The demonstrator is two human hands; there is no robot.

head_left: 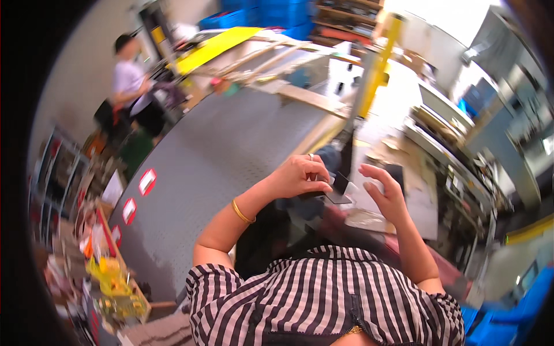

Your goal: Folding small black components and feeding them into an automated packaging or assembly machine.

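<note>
— Dark flat panel (337, 191), thin and squarish: that was what the left hand (301, 176) pinched, thumb underneath and fingers curled over one edge, a ring on one finger and a gold bangle (242, 212) at the wrist.

— And the right hand (384, 195)?

— It was spread, fingers loosely bent, hovering just beside the panel's far edge, apart from it as far as I could tell. It held nothing.

— Where did the panel sit?

— Between the two hands, raised above a cluttered workbench (424, 199), out in front of the striped shirt (323, 294).

— How would it handle?

— I judged it light and stiff, since a pinch at one edge carried it level. The face looked smooth, perhaps glossy, so it might slip or take marks; the edges seemed the safest place to grip. Whether it was brittle, I could not tell.

— Anything else around?

— To the left of the left hand lay a broad grey perforated table (219, 150). Well beyond it stood another person in a white top (128, 78). A yellow post (378, 57) rose beyond the hands.
</note>
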